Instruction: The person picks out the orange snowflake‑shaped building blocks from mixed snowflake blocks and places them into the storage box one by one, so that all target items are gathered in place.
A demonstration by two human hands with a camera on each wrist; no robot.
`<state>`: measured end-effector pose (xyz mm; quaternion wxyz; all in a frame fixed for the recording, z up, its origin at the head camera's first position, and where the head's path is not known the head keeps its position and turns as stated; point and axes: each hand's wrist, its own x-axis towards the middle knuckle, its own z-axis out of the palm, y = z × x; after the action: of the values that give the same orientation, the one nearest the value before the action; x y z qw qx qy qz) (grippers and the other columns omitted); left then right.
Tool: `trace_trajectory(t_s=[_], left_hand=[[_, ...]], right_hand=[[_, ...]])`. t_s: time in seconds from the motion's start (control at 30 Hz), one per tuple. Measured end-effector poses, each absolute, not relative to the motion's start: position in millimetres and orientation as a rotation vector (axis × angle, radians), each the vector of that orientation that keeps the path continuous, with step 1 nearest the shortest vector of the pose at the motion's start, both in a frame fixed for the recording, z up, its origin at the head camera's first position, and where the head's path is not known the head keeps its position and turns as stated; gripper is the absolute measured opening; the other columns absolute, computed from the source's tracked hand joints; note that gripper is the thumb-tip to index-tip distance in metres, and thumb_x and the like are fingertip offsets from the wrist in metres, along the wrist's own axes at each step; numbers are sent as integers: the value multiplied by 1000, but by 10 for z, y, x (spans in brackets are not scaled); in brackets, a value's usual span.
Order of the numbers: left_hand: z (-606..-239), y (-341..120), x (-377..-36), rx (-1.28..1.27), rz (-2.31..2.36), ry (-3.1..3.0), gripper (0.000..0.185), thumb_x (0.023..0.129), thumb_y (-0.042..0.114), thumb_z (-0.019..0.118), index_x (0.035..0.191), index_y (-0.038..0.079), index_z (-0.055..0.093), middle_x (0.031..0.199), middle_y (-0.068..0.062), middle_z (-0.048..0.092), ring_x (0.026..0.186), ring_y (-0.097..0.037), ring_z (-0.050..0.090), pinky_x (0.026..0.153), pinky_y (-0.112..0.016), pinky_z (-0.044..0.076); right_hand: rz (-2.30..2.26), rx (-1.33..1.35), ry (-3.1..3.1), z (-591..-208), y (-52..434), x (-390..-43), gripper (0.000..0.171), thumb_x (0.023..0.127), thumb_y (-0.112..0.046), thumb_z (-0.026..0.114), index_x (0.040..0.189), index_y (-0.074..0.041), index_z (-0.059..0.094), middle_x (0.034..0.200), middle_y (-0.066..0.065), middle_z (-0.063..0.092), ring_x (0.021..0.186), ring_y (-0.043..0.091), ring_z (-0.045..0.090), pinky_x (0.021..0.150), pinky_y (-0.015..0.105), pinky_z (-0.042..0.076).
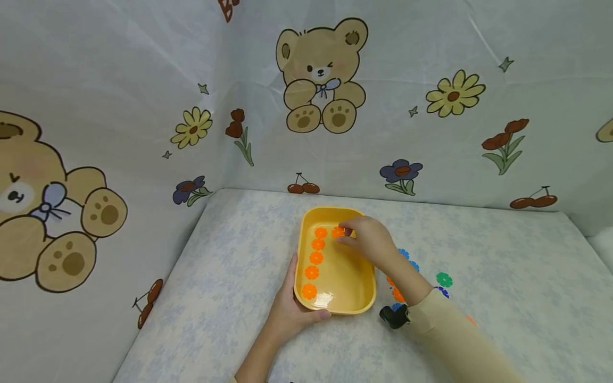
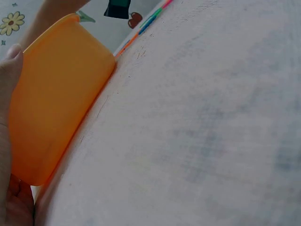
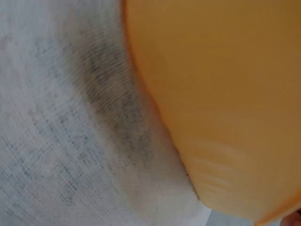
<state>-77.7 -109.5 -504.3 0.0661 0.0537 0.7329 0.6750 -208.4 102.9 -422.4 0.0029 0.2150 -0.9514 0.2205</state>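
A yellow plastic tray (image 1: 351, 290) lies on the table, with several orange notched discs (image 1: 312, 272) in a column along its left side. My left hand (image 1: 292, 314) grips the tray's near left corner, thumb at the near edge and fingers along the left wall. In the left wrist view the thumb (image 2: 14, 59) lies against the tray's side (image 2: 66, 94). Inside the tray's far end, my right hand (image 1: 369, 239) pinches another orange disc (image 1: 337, 232) between thumb and forefinger, right of the column's far disc. The right wrist view shows mostly the tray's outer wall (image 3: 225, 94).
Right of the tray, partly behind the right forearm, lie loose blue discs (image 1: 404, 254), orange discs (image 1: 398, 294) and a green disc (image 1: 444, 280). A black device (image 1: 395, 317) sits at the right wrist. A printed cloth wall (image 1: 268, 154) stands behind the table.
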Motion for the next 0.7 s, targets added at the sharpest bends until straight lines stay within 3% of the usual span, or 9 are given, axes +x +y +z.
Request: trace_trajectory(t_s=[0.37, 0.5, 0.7], left_hand=[[-5059, -1095, -786, 203, 2093, 2139, 131, 71, 17, 91, 160, 32, -3, 166, 7, 18, 142, -17, 43, 111, -19, 39], [-5071, -1099, -793, 227, 2104, 2128, 131, 72, 16, 91, 160, 31, -4, 166, 4, 18, 141, -19, 44, 110, -20, 40], [-5066, -1101, -791, 218, 2086, 2152, 130, 71, 18, 91, 160, 30, -3, 166, 5, 18, 141, -17, 43, 111, -19, 39]], right_hand=[[304, 748, -2923, -4379, 869, -2208, 16, 87, -26, 78, 85, -11, 75, 72, 0, 67, 77, 21, 42, 60, 28, 37], [168, 761, -2918, -4428, 851, -2217, 19, 90, -22, 74, 76, -9, 72, 65, 2, 64, 76, 25, 43, 62, 32, 39], [-23, 710, -2925, -4490, 835, -2242, 26, 93, -28, 69, 75, -10, 73, 69, 5, 68, 81, 27, 45, 70, 38, 42]])
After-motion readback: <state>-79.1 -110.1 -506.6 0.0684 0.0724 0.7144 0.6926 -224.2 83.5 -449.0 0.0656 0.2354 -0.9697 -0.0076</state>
